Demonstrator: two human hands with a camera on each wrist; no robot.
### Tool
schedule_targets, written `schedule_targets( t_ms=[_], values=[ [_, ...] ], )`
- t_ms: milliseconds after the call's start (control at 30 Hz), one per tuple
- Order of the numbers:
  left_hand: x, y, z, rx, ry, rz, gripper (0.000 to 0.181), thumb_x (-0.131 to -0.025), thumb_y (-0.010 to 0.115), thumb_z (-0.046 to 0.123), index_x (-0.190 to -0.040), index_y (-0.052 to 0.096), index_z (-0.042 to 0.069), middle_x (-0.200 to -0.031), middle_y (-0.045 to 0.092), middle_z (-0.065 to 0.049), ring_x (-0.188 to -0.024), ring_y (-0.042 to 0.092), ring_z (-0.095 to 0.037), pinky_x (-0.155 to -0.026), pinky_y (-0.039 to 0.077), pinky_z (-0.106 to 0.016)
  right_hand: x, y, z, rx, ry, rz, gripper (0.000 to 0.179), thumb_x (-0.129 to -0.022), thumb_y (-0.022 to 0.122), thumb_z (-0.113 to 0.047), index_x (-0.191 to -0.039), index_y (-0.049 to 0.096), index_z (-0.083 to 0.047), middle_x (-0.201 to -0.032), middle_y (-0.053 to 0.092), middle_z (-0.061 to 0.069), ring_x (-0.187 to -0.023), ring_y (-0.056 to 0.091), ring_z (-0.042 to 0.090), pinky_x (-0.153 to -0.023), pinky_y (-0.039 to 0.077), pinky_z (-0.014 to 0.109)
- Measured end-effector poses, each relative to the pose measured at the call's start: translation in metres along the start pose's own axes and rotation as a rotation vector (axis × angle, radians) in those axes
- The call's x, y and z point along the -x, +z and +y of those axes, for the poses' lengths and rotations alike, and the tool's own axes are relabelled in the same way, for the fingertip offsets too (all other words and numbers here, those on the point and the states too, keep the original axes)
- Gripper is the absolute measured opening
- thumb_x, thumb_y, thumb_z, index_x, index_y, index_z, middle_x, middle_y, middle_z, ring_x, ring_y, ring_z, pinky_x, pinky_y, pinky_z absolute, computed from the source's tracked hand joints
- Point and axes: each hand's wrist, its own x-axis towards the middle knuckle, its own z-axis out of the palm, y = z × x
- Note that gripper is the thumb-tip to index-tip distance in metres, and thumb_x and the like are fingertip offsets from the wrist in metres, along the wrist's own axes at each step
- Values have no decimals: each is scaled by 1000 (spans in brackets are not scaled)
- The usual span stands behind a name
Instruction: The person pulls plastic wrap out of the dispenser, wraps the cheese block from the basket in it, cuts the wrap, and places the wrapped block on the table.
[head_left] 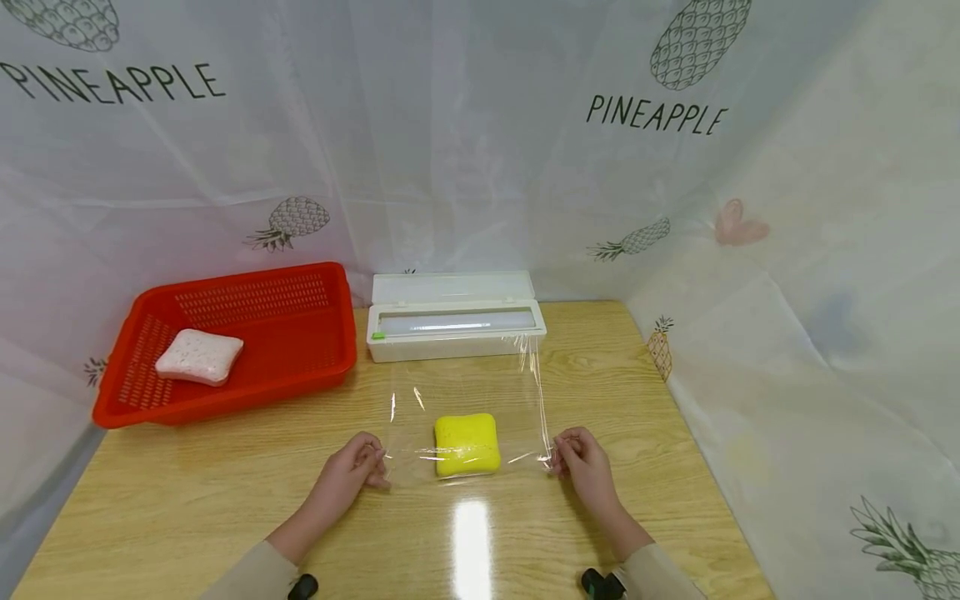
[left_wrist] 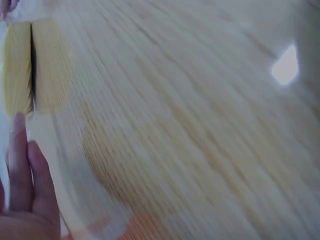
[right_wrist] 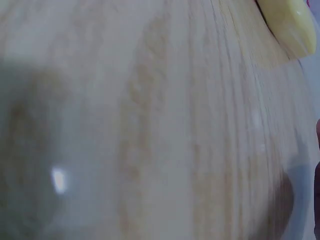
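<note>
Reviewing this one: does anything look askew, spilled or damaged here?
Nothing looks spilled or damaged. Slightly odd: the clear film has creases along its right edge, from the white dispenser towards the right hand, rather than lying smooth. The red basket also sits at an angle to the dispenser.

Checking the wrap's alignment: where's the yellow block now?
The yellow block is low-centre in the head view, under clear film, between left hand and right hand.

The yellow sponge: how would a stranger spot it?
On the wooden table, find the open white box. Nearer the person, between the left hand and right hand, lies the yellow sponge. Clear film covers it, unlike the pale sponge in the red basket.
</note>
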Motion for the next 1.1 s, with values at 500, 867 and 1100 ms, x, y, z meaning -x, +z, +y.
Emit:
schedule_targets(
  t_ms=[500,867,1100],
  values=[
    [-19,14,-1,-175,-129,93,8,-91,65,-2,-87,61,4,-67,53,-7,-49,62,-21,-51,53,-29,-29,3,-3,179,67,-79,6,-86,71,2,-89,68,5,-62,60,10,-46,53,15,-41,47,24],
    [-31,12,-1,-316,-132,41,19,-85,72,-2,-83,55,5,-60,52,-4,-44,58,-16,-46,46,-26,-43,-1,-3,224,130,-201,15,-86,71,3,-83,57,4,-55,57,9,-41,53,14,-42,49,26],
    [-39,4,0,-221,-230,-4,19,-83,73,-4,-79,55,2,-61,56,-8,-44,59,-16,-43,50,-27,-51,-7,-7,243,229,-267,14,-87,72,-2,-83,60,5,-58,62,9,-45,58,13,-43,48,24]
  ],
)
